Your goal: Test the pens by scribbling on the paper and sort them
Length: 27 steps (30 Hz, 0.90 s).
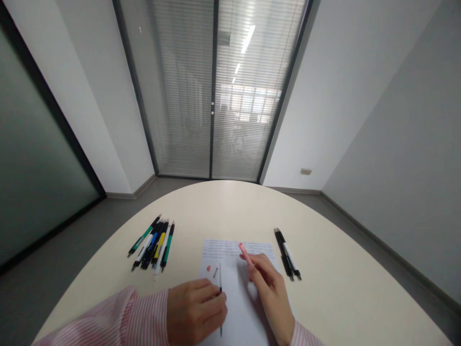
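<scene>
A white paper (pixel 234 298) with lines of writing near its far edge lies on the table before me. My right hand (pixel 268 290) holds a pink pen barrel (pixel 245 253) between thumb and fingers, tilted up over the paper. My left hand (pixel 198 307) rests on the paper's left side, fingers curled at a thin refill (pixel 220 276) with a clear upper part and a dark lower part. Just beyond that hand, a small pink piece (pixel 209 268) and a tiny spring-like piece (pixel 215 273) lie on the paper.
Several pens (pixel 154 245) with green, white, blue, black and yellow parts lie grouped on the left of the round cream table (pixel 230 206). Right of the paper are black and white pens (pixel 288 254). Glass doors with blinds stand beyond the table.
</scene>
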### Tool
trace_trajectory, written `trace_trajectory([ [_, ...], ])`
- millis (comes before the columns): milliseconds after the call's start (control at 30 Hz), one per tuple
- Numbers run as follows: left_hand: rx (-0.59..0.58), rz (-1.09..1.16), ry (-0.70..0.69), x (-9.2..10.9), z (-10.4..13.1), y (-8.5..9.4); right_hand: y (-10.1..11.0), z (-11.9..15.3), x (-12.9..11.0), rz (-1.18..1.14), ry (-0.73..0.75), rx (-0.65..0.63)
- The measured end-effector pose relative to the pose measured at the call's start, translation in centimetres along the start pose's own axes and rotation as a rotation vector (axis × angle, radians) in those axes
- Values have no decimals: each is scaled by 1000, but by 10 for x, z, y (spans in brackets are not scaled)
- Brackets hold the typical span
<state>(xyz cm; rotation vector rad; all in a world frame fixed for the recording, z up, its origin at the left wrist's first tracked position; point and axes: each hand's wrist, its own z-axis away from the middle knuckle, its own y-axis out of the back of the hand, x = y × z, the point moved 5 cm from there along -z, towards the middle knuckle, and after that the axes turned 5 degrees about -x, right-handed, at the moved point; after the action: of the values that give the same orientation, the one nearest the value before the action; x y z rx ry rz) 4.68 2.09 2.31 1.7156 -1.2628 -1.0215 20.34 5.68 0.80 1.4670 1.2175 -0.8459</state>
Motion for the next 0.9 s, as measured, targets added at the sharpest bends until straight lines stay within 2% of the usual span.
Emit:
trace_trajectory([
  [67, 97, 73, 44, -1, 2, 6, 0, 0, -1, 16, 1, 2],
  [100, 183, 160, 107, -5, 4, 11, -1, 0, -2, 26, 6, 4],
  [200, 534, 574, 480, -30, 19, 23, -3, 0, -6, 53, 54, -4],
  [267, 743, 828, 760, -48, 34, 21, -6, 2, -7, 78, 95, -34],
  [367, 923, 1047, 981, -65, 49, 15, -11, 4, -7, 124, 130, -86],
  [433, 978, 1118, 1026, -71, 53, 12, -12, 4, -8, 151, 151, -101],
  [500, 982, 1158, 1024, -72, 52, 10, -13, 4, -9, 174, 167, -110],
  [733, 802, 1115, 935, -57, 36, 14, -13, 4, -10, 227, 193, -124],
  [900, 926, 1003, 952, -58, 44, 17, -12, 6, -10, 244, 198, -106],
])
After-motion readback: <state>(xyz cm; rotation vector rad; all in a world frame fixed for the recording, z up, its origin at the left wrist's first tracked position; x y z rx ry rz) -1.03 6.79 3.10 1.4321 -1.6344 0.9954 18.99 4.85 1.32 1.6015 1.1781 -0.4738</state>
